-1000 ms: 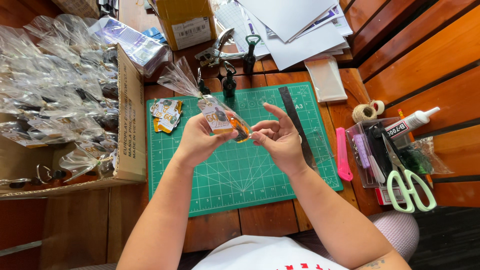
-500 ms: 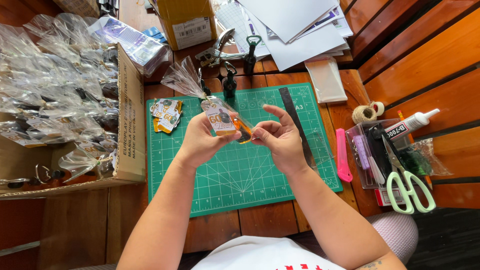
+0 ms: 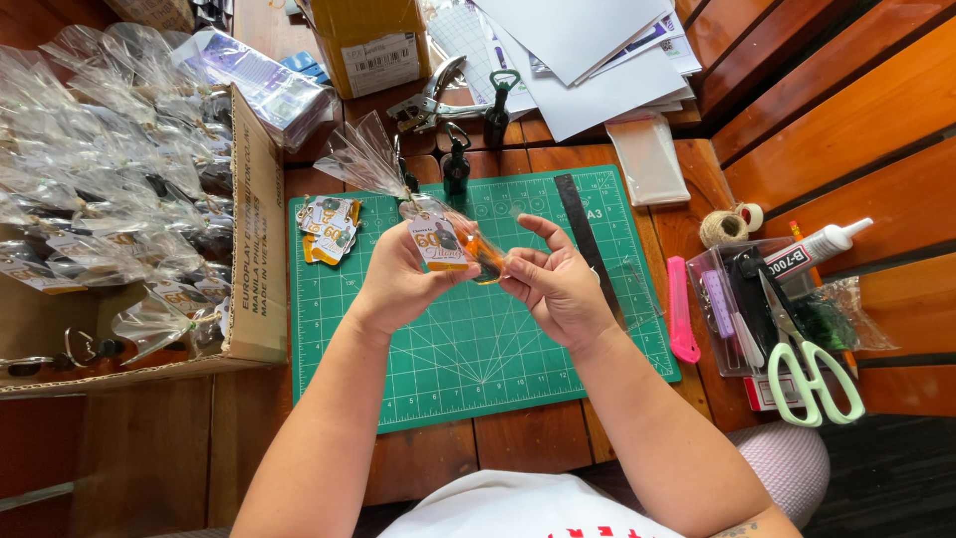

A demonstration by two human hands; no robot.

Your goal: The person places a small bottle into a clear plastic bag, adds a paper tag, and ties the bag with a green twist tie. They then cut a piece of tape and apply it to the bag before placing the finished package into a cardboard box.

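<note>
One small cellophane gift bag [image 3: 438, 224], clear, with one printed paper tag on its front and an orange item at its lower end, held above the middle of the cutting mat between both hands, twisted top flaring up and away. Left hand [image 3: 398, 284]: fingers curled, thumb pressed on the tag, pinching the bag. Right hand [image 3: 558, 284]: thumb and two fingers closed on the orange end, forefinger raised. One green cutting mat [image 3: 478, 349] with a white grid, flat on the bench. One small pile of loose printed tags [image 3: 329, 229] at the mat's far left corner; number not countable. One black ruler [image 3: 583, 234] along the mat's right side. One pink utility knife [image 3: 681, 309] just beside the mat's right edge. One clear plastic tray [image 3: 727, 319] at right, with one pair of pale green scissors [image 3: 807, 364] partly over it and one glue tube [image 3: 822, 244] at its far end. One ball of twine [image 3: 725, 227] near the tray. Two black hand punches [image 3: 478, 134] beyond the mat. One stack of white paper sheets [image 3: 588, 50] at the far edge. One open cardboard box [image 3: 254, 229] at left, holding many filled cellophane bags [image 3: 110, 189], too crowded to count. Bench [image 3: 518, 438] of reddish-brown wooden planks; same slatted wood at right.
</note>
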